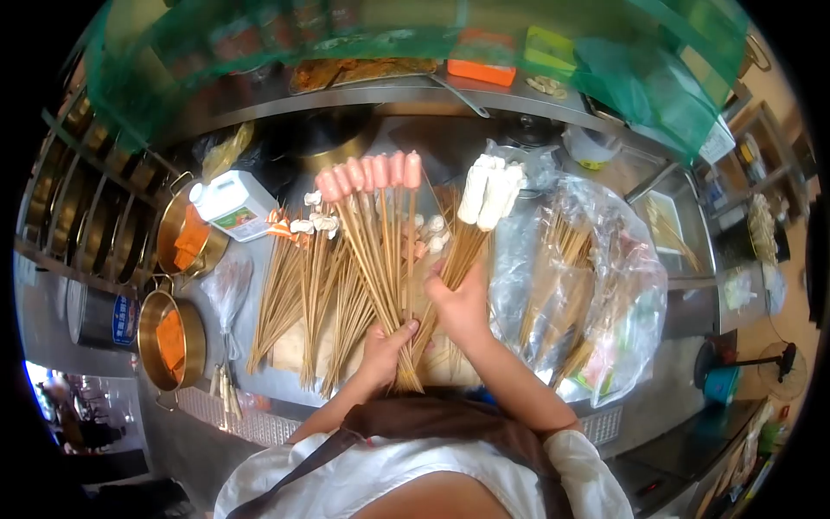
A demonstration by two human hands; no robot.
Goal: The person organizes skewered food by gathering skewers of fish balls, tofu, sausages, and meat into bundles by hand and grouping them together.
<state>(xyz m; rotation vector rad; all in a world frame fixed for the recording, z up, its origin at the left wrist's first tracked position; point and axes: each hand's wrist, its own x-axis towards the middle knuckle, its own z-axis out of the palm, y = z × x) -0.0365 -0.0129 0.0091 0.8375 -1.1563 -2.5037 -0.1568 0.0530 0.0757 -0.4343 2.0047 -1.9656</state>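
Note:
My left hand (pixel 386 350) is closed around the lower ends of a fanned bunch of sticks tipped with pink sausages (pixel 367 176). To its right, my right hand (pixel 458 298) grips a bundle of sticks topped with white rolled pieces (pixel 490 192); the lower ends of this bundle reach close to my left hand. Behind and left of the sausage sticks lie more skewers (pixel 307 294) in bunches, some with white and orange-striped pieces on their tips. Part of a light board (pixel 290 350) shows under them.
Brass pots (pixel 203 346) with orange blocks and a white jug (pixel 232 206) stand at left. A clear plastic bag (pixel 635 285) with bare sticks lies at right. Beyond are a steel shelf (pixel 363 102), an orange tray (pixel 481 71) and a sink (pixel 702 233).

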